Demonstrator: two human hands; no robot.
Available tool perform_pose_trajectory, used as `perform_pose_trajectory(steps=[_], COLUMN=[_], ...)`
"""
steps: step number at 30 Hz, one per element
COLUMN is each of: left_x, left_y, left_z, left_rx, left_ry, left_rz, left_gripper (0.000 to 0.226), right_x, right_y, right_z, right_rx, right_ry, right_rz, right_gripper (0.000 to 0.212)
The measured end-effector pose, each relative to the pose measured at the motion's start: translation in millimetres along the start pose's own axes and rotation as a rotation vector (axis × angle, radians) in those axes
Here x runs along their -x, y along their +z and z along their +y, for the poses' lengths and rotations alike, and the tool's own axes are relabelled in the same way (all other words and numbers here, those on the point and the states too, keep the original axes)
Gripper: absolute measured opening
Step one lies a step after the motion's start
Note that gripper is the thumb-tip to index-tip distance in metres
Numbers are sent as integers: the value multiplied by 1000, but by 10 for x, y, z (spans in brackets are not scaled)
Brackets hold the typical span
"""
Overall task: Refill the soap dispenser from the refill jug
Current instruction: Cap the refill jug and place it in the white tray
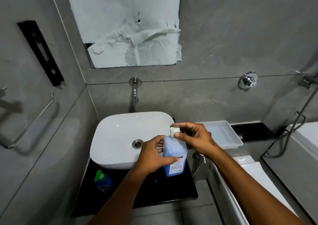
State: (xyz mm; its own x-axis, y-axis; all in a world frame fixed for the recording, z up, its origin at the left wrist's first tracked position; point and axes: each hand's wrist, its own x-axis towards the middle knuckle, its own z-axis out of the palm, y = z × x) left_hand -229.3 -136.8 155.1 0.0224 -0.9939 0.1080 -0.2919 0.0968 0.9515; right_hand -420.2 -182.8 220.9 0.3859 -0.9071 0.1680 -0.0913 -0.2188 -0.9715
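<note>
A translucent refill jug with blue liquid and a white label stands upright on the black counter, just right of the white basin. My left hand grips the jug's body from the left. My right hand has its fingers closed around the jug's white cap. The soap dispenser, a blue bottle with a green pump, stands on the counter's front left, below the basin, apart from both hands.
A chrome wall spout hangs over the basin. A white tray lies on the ledge to the right. A toilet cistern and hose are at right. A towel bar is on the left wall.
</note>
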Motion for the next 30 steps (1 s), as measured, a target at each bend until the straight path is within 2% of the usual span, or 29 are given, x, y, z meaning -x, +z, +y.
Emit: perform_pose_trajectory(steps=[4, 13, 18, 22, 30], left_x=[58, 226, 283, 314, 313], left_y=[-66, -116, -131, -166, -231], left_z=[98, 175, 230, 236, 252], left_rx=[9, -11, -25, -11, -24], left_ry=[-1, 4, -14, -28, -8], left_rz=[28, 53, 58, 60, 86], left_gripper=[62, 63, 61, 60, 64], right_x=[55, 168, 174, 213, 183], right_y=[-2, 82, 154, 170, 176], right_z=[-38, -47, -35, -45, -183], right_rx=[92, 125, 103, 131, 162], right_ry=[-32, -96, -81, -129, -131], right_rz=[-17, 15, 134, 99, 52], right_gripper=[30, 31, 32, 23, 22])
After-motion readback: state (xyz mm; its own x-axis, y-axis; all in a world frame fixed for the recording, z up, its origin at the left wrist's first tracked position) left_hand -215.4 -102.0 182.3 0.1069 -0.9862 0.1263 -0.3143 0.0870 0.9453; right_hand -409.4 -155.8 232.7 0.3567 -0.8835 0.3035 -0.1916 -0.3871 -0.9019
